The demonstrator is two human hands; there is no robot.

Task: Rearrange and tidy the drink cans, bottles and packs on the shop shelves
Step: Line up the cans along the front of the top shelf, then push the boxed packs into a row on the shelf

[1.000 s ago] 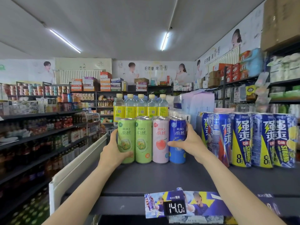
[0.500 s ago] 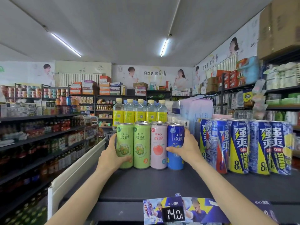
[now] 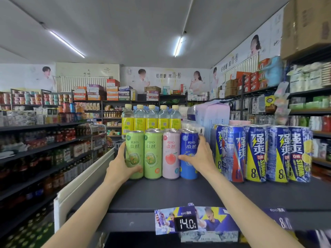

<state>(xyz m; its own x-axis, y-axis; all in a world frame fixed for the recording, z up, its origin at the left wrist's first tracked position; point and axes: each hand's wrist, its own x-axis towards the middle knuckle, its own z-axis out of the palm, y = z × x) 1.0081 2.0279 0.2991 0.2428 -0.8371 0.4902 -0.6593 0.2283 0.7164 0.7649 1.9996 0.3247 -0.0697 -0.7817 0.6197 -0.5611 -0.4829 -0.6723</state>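
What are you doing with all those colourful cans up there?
A person is tidying a row of four tall slim cans on a dark shop shelf. The left hand grips the outer light green can, and the right hand grips the blue can at the other end. A second green can and a pink can stand between them.

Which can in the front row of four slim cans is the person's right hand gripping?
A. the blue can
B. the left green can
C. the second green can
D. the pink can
A: the right hand wraps round the blue can at the row's right end, while the left hand holds the far-left green can.
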